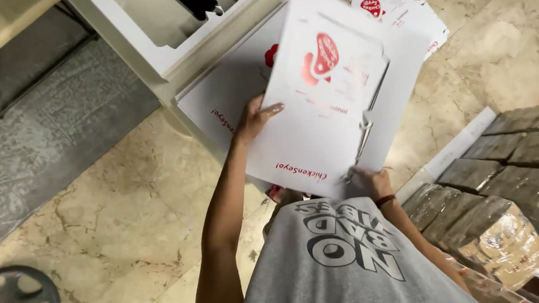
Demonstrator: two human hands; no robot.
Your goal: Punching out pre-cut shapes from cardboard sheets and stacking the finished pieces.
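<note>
Hands, both engaged: right hand point(371, 183) pinches the near lower corner of a flat white carton blank point(322, 98), left hand point(254, 118) grips its left edge, thumb on the printed face. Blank is held up tilted above the floor, unfolded, die-cut slots visible along its right side, red logo and red lettering on white, slightly motion-blurred. Progress, judged: sheet is picked up but no panel is folded yet; forming remains. Just behind it, more matching blanks point(229, 104) lean against a white shelf unit point(151, 59). Right: wrapped brown bundles point(508, 174) stacked. Beige marble floor point(110, 205); grey wheel point(17, 301) at lower left; grey mat point(49, 115) beyond.
</note>
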